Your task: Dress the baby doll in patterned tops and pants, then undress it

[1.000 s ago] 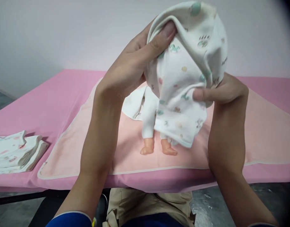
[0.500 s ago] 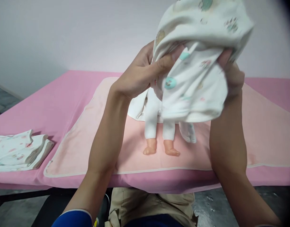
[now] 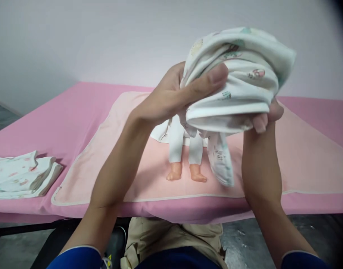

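Note:
Both my hands hold up a white printed baby garment (image 3: 244, 86), bunched together, above the pink mat. My left hand (image 3: 185, 87) grips its left side, thumb lying across the front. On the right edge, my right hand (image 3: 265, 116) has its fingers curled at the hem, partly hidden by the cloth. A narrow printed part of the cloth hangs down below. Behind and under it lies a baby doll (image 3: 175, 145) in white leggings, bare feet toward me; its upper body is hidden by the garment and my hands.
A light pink mat (image 3: 104, 179) with a white edge lies over the pink padded table (image 3: 59, 112). Folded white printed clothes (image 3: 25, 175) sit at the table's left. A pale wall (image 3: 104, 41) stands behind.
The garment has come lower and is now bunched up, its hem gathered higher toward my left thumb. My right hand has shifted down and slightly left. The hanging part reaches lower.

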A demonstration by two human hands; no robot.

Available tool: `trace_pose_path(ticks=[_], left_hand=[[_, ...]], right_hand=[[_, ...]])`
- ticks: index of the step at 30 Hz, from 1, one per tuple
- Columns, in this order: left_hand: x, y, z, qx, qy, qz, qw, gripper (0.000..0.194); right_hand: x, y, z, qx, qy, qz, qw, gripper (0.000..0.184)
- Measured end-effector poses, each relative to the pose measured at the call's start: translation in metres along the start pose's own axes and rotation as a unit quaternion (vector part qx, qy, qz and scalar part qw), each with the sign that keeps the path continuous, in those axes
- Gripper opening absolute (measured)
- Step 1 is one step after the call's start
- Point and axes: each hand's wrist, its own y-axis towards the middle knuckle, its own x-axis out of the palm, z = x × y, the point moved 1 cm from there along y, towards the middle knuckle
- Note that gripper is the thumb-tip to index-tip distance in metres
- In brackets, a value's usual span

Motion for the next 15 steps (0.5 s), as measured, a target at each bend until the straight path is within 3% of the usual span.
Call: trace_pose_path(ticks=[3, 5, 7, 10, 13, 15], left_hand=[[-0.003, -0.016, 0.017, 0.002, -0.032, -0.086, 0.996, 0.053], [-0.003, -0.036, 0.017, -0.036, -0.037, -0.099, 0.994, 0.052], [0.005, -0.061, 0.010, -0.103, -0.062, -0.084, 0.989, 0.059], [0.028, -0.097, -0.003, -0.178, -0.100, -0.066, 0.977, 0.055], [0.050, -0.120, -0.008, -0.194, -0.097, -0.025, 0.976, 0.053], [0.059, -0.128, -0.007, -0.199, -0.080, 0.019, 0.976, 0.062]], right_hand=[[0.011, -0.009, -0.006, -0.037, 0.017, -0.060, 0.997, 0.080], [0.022, -0.020, -0.009, -0.003, 0.016, -0.079, 0.997, 0.065], [0.033, -0.035, -0.011, 0.033, 0.006, -0.080, 0.996, 0.052], [0.046, -0.058, -0.011, 0.062, -0.012, -0.093, 0.994, 0.062], [0.057, -0.077, -0.010, 0.075, -0.055, -0.121, 0.988, 0.082], [0.064, -0.086, -0.009, 0.074, -0.085, -0.119, 0.987, 0.081]])
